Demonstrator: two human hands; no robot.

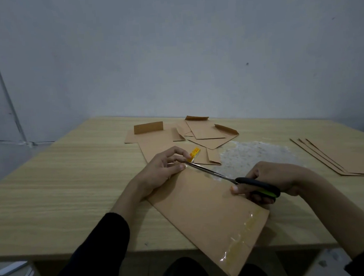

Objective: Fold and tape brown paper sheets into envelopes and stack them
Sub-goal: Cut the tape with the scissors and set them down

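Observation:
A folded brown envelope (205, 213) lies slanted across the table's near edge, with clear tape (240, 238) along its lower right side. My left hand (161, 171) pinches a tape roll with a yellow label (193, 153) at the envelope's top corner. My right hand (271, 180) grips black-and-green scissors (257, 186). Their blades (208, 170) reach toward my left fingers over the envelope's upper edge.
Cut and creased brown paper sheets (206, 134) lie spread at the back of the wooden table (62, 183). A stack of brown envelopes (346, 159) sits at the right. A whitish scuffed patch (252, 155) marks the tabletop behind the scissors.

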